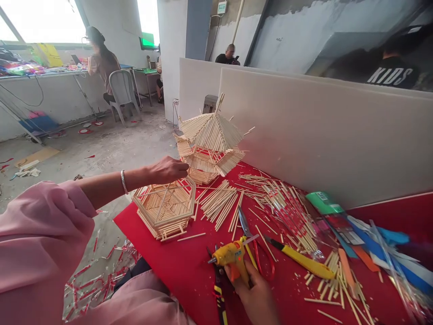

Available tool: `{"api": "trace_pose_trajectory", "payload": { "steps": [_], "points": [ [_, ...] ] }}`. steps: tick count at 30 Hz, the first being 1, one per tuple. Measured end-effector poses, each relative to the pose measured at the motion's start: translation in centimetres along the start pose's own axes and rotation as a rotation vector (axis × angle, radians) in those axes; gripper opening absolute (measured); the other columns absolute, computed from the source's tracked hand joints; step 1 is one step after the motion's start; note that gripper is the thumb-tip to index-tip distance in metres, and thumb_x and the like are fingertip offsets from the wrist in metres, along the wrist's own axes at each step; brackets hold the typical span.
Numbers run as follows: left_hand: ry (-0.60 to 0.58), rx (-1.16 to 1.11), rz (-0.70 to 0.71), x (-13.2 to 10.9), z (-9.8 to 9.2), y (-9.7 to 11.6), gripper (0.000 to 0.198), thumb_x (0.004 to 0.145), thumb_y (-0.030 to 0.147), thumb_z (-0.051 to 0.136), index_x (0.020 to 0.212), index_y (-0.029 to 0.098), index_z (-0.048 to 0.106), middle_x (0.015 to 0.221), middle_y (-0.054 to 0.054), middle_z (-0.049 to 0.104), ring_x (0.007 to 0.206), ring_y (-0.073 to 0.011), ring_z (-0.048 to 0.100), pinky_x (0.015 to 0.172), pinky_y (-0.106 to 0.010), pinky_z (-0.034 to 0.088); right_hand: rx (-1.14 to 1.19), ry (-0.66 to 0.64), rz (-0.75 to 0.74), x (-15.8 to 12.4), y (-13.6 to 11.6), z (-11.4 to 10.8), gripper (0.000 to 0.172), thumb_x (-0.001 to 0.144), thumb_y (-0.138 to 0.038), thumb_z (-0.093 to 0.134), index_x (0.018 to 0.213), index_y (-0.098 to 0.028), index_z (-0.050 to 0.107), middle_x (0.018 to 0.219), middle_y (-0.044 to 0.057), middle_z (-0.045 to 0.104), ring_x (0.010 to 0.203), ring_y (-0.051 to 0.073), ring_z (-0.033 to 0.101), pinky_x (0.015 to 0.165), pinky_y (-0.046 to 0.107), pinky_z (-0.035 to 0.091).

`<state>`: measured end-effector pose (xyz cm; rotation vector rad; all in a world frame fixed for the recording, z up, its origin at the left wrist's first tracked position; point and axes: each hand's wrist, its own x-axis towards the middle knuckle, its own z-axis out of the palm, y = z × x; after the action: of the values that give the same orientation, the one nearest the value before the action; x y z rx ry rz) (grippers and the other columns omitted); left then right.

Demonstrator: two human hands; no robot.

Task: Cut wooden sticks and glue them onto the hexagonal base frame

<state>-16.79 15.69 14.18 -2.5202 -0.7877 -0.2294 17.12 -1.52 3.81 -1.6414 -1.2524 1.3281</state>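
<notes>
My right hand [255, 289] is wrapped around a yellow hot glue gun [233, 255], whose nozzle points left over the red table. Fingers curled, my left hand [168, 169] is at the left side of a pagoda model [211, 131] built from thin wooden sticks; what its fingertips grip is hidden. In front of the pagoda and below my left hand sits a hexagonal stick base [165, 205] with a low railing. A fan of loose wooden sticks [219, 203] lies to the right of that base.
Pliers [219, 289], red-handled scissors [260, 259] and a yellow utility knife [304, 262] lie around the glue gun. Bagged sticks [291, 212] and plastic wrappers [358, 239] cover the right side. A white panel [321, 135] stands behind the table [149, 253]. Other people sit farther back.
</notes>
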Motion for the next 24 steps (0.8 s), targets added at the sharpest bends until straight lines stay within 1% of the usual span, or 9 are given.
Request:
{"api": "trace_pose_trajectory", "payload": {
  "steps": [3,7,11,16,20,24],
  "points": [
    [0.024,-0.019,-0.023,-0.1,0.2,0.3,0.033,0.096,0.011,0.037,0.07,0.017,0.057,0.069,-0.002,0.057,0.054,-0.0092,0.045,0.045,-0.03,0.028,0.021,0.002,0.008,0.0,-0.2,0.1,0.048,0.063,-0.059,0.075,0.091,-0.02,0.07,0.065,0.001,0.069,0.075,0.022,0.068,0.063,0.023,0.053],
    [0.045,-0.015,-0.027,-0.2,0.6,0.5,0.033,0.095,0.011,0.036,0.069,0.017,0.055,0.069,-0.001,0.056,0.055,-0.0097,0.045,0.045,-0.03,0.028,0.033,0.019,-0.004,-0.2,-0.3,0.3,0.049,0.062,-0.059,0.075,0.09,-0.02,0.07,0.072,0.002,0.072,0.076,0.022,0.068,0.066,0.023,0.054],
    [0.051,-0.009,-0.028,-0.1,0.7,0.8,0.034,0.094,0.009,0.035,0.068,0.018,0.055,0.067,-0.002,0.056,0.053,-0.0105,0.043,0.045,-0.031,0.028,0.001,0.02,-0.039,-0.3,-0.3,0.4,0.051,0.066,-0.063,0.071,0.093,-0.019,0.07,0.074,0.004,0.073,0.075,0.022,0.068,0.067,0.024,0.054],
    [0.014,-0.043,-0.071,0.0,0.8,1.1,0.032,0.091,0.008,0.037,0.068,0.018,0.056,0.068,-0.002,0.056,0.051,-0.0109,0.042,0.045,-0.031,0.028,-0.081,0.005,-0.045,-0.1,-0.1,0.3,0.054,0.067,-0.066,0.069,0.094,-0.02,0.07,0.07,0.002,0.071,0.073,0.022,0.067,0.065,0.024,0.053],
    [-0.02,-0.083,-0.117,0.0,0.9,1.2,0.028,0.089,0.007,0.039,0.07,0.017,0.057,0.072,-0.004,0.058,0.052,-0.011,0.044,0.046,-0.031,0.03,-0.054,0.0,-0.04,-0.1,-0.1,0.2,0.054,0.065,-0.065,0.071,0.094,-0.019,0.07,0.073,0.002,0.072,0.075,0.022,0.067,0.068,0.023,0.053],
    [-0.042,-0.053,-0.127,-0.1,0.9,1.4,0.026,0.09,0.008,0.041,0.073,0.016,0.058,0.076,-0.005,0.06,0.054,-0.0114,0.047,0.048,-0.029,0.033,-0.072,0.005,-0.041,-0.1,0.0,0.2,0.055,0.065,-0.067,0.07,0.092,-0.019,0.07,0.076,0.004,0.073,0.075,0.022,0.067,0.068,0.025,0.053]
  ]
}}
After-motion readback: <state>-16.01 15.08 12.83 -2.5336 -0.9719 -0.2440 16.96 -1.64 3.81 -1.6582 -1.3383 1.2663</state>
